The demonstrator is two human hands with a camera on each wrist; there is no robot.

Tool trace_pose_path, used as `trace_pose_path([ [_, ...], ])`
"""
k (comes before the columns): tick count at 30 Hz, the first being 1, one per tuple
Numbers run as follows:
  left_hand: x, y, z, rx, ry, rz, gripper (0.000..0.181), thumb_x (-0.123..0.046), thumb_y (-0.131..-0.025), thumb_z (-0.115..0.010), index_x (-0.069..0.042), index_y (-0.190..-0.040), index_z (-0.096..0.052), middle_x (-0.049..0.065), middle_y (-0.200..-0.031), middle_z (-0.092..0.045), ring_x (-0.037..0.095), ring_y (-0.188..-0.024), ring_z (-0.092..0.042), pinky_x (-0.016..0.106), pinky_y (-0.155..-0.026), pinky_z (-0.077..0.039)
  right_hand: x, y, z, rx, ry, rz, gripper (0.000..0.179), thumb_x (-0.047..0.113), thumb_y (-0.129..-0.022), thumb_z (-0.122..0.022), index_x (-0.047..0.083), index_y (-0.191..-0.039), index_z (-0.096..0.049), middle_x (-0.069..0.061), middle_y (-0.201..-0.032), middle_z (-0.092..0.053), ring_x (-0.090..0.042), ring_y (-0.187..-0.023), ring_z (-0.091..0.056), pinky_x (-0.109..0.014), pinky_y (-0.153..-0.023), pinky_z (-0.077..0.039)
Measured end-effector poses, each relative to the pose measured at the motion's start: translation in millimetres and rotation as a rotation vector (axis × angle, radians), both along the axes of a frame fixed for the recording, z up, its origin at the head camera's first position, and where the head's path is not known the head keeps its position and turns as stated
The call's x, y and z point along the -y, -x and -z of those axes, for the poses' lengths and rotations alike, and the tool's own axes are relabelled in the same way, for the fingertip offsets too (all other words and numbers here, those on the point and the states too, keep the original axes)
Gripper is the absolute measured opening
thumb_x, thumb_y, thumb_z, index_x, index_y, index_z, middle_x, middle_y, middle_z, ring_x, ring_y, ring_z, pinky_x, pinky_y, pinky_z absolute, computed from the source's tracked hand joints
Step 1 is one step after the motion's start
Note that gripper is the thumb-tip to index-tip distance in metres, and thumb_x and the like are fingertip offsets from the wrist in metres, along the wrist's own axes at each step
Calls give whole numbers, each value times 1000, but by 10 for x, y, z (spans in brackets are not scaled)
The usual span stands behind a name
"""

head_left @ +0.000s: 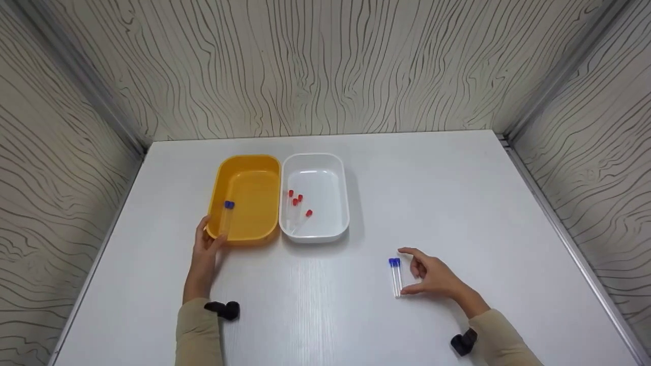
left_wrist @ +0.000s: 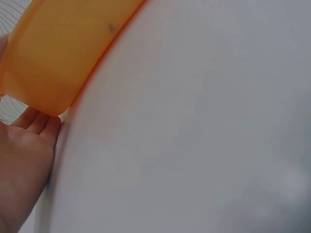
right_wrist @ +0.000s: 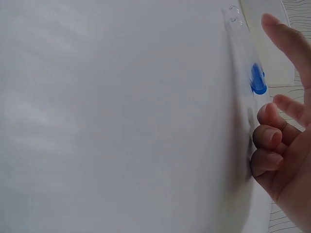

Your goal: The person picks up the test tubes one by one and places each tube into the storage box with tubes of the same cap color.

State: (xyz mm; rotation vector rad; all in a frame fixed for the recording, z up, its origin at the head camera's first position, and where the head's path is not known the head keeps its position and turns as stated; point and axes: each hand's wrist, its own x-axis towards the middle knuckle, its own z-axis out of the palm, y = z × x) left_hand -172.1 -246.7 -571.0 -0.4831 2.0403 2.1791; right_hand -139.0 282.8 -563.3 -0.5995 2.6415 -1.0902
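Note:
At the near left corner of the yellow bin [head_left: 253, 235], my left hand [head_left: 205, 254] holds the rim, thumb at the near edge and fingers around the outer side. The left wrist view shows the yellow wall [left_wrist: 63, 53] above that palm [left_wrist: 24, 160]. Two clear test tubes with blue caps [head_left: 396, 278] lie side by side on the table. My right hand [head_left: 432, 274] is beside them, index finger and thumb spread apart near the two ends, the other fingers curled in. Nothing is in its grasp. Two more blue-capped tubes [head_left: 228, 216] lie inside the yellow bin.
A white bin [head_left: 346, 203] stands against the yellow one's right side and holds several red-capped tubes [head_left: 303, 218]. Patterned panels [head_left: 325, 66] border the white table [head_left: 305, 305] at the back and both sides. A black wrist camera sits on each sleeve.

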Motion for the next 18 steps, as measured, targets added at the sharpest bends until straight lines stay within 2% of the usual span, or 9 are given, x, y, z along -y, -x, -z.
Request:
trace_pose_path([
  [7,14,0,-2,18,-19,4,66,-27,-98,-55,-41,-150,-16,-1,-165,-14,16,-149,-24,41,-127,-13,2,-24,1,-7,-87,-23,97,40,-56,-91,8,-136,-48,2,-76,-44,3,-67,-33,-17,-58,-28],
  [11,12,-8,-1,38,-8,-1,66,-32,-97,-56,-44,-149,-18,-4,-165,-13,15,-149,-23,44,-127,-13,26,-44,-5,-16,-173,-15,103,46,-53,-91,11,-139,-47,8,-78,-40,3,-69,-33,-17,-61,-28],
  [14,7,-13,-3,55,13,2,66,-38,-95,-58,-48,-147,-18,-6,-165,-12,14,-149,-23,47,-127,-13,45,-61,-9,-14,-221,4,104,50,-53,-90,14,-140,-46,11,-79,-39,3,-68,-33,-17,-61,-28],
  [18,6,-12,-3,46,19,2,66,-40,-94,-59,-49,-146,-19,-6,-165,-14,15,-149,-24,49,-126,-13,62,-65,-7,-21,-230,20,101,48,-53,-90,14,-139,-48,10,-79,-41,2,-68,-33,-17,-60,-28],
])
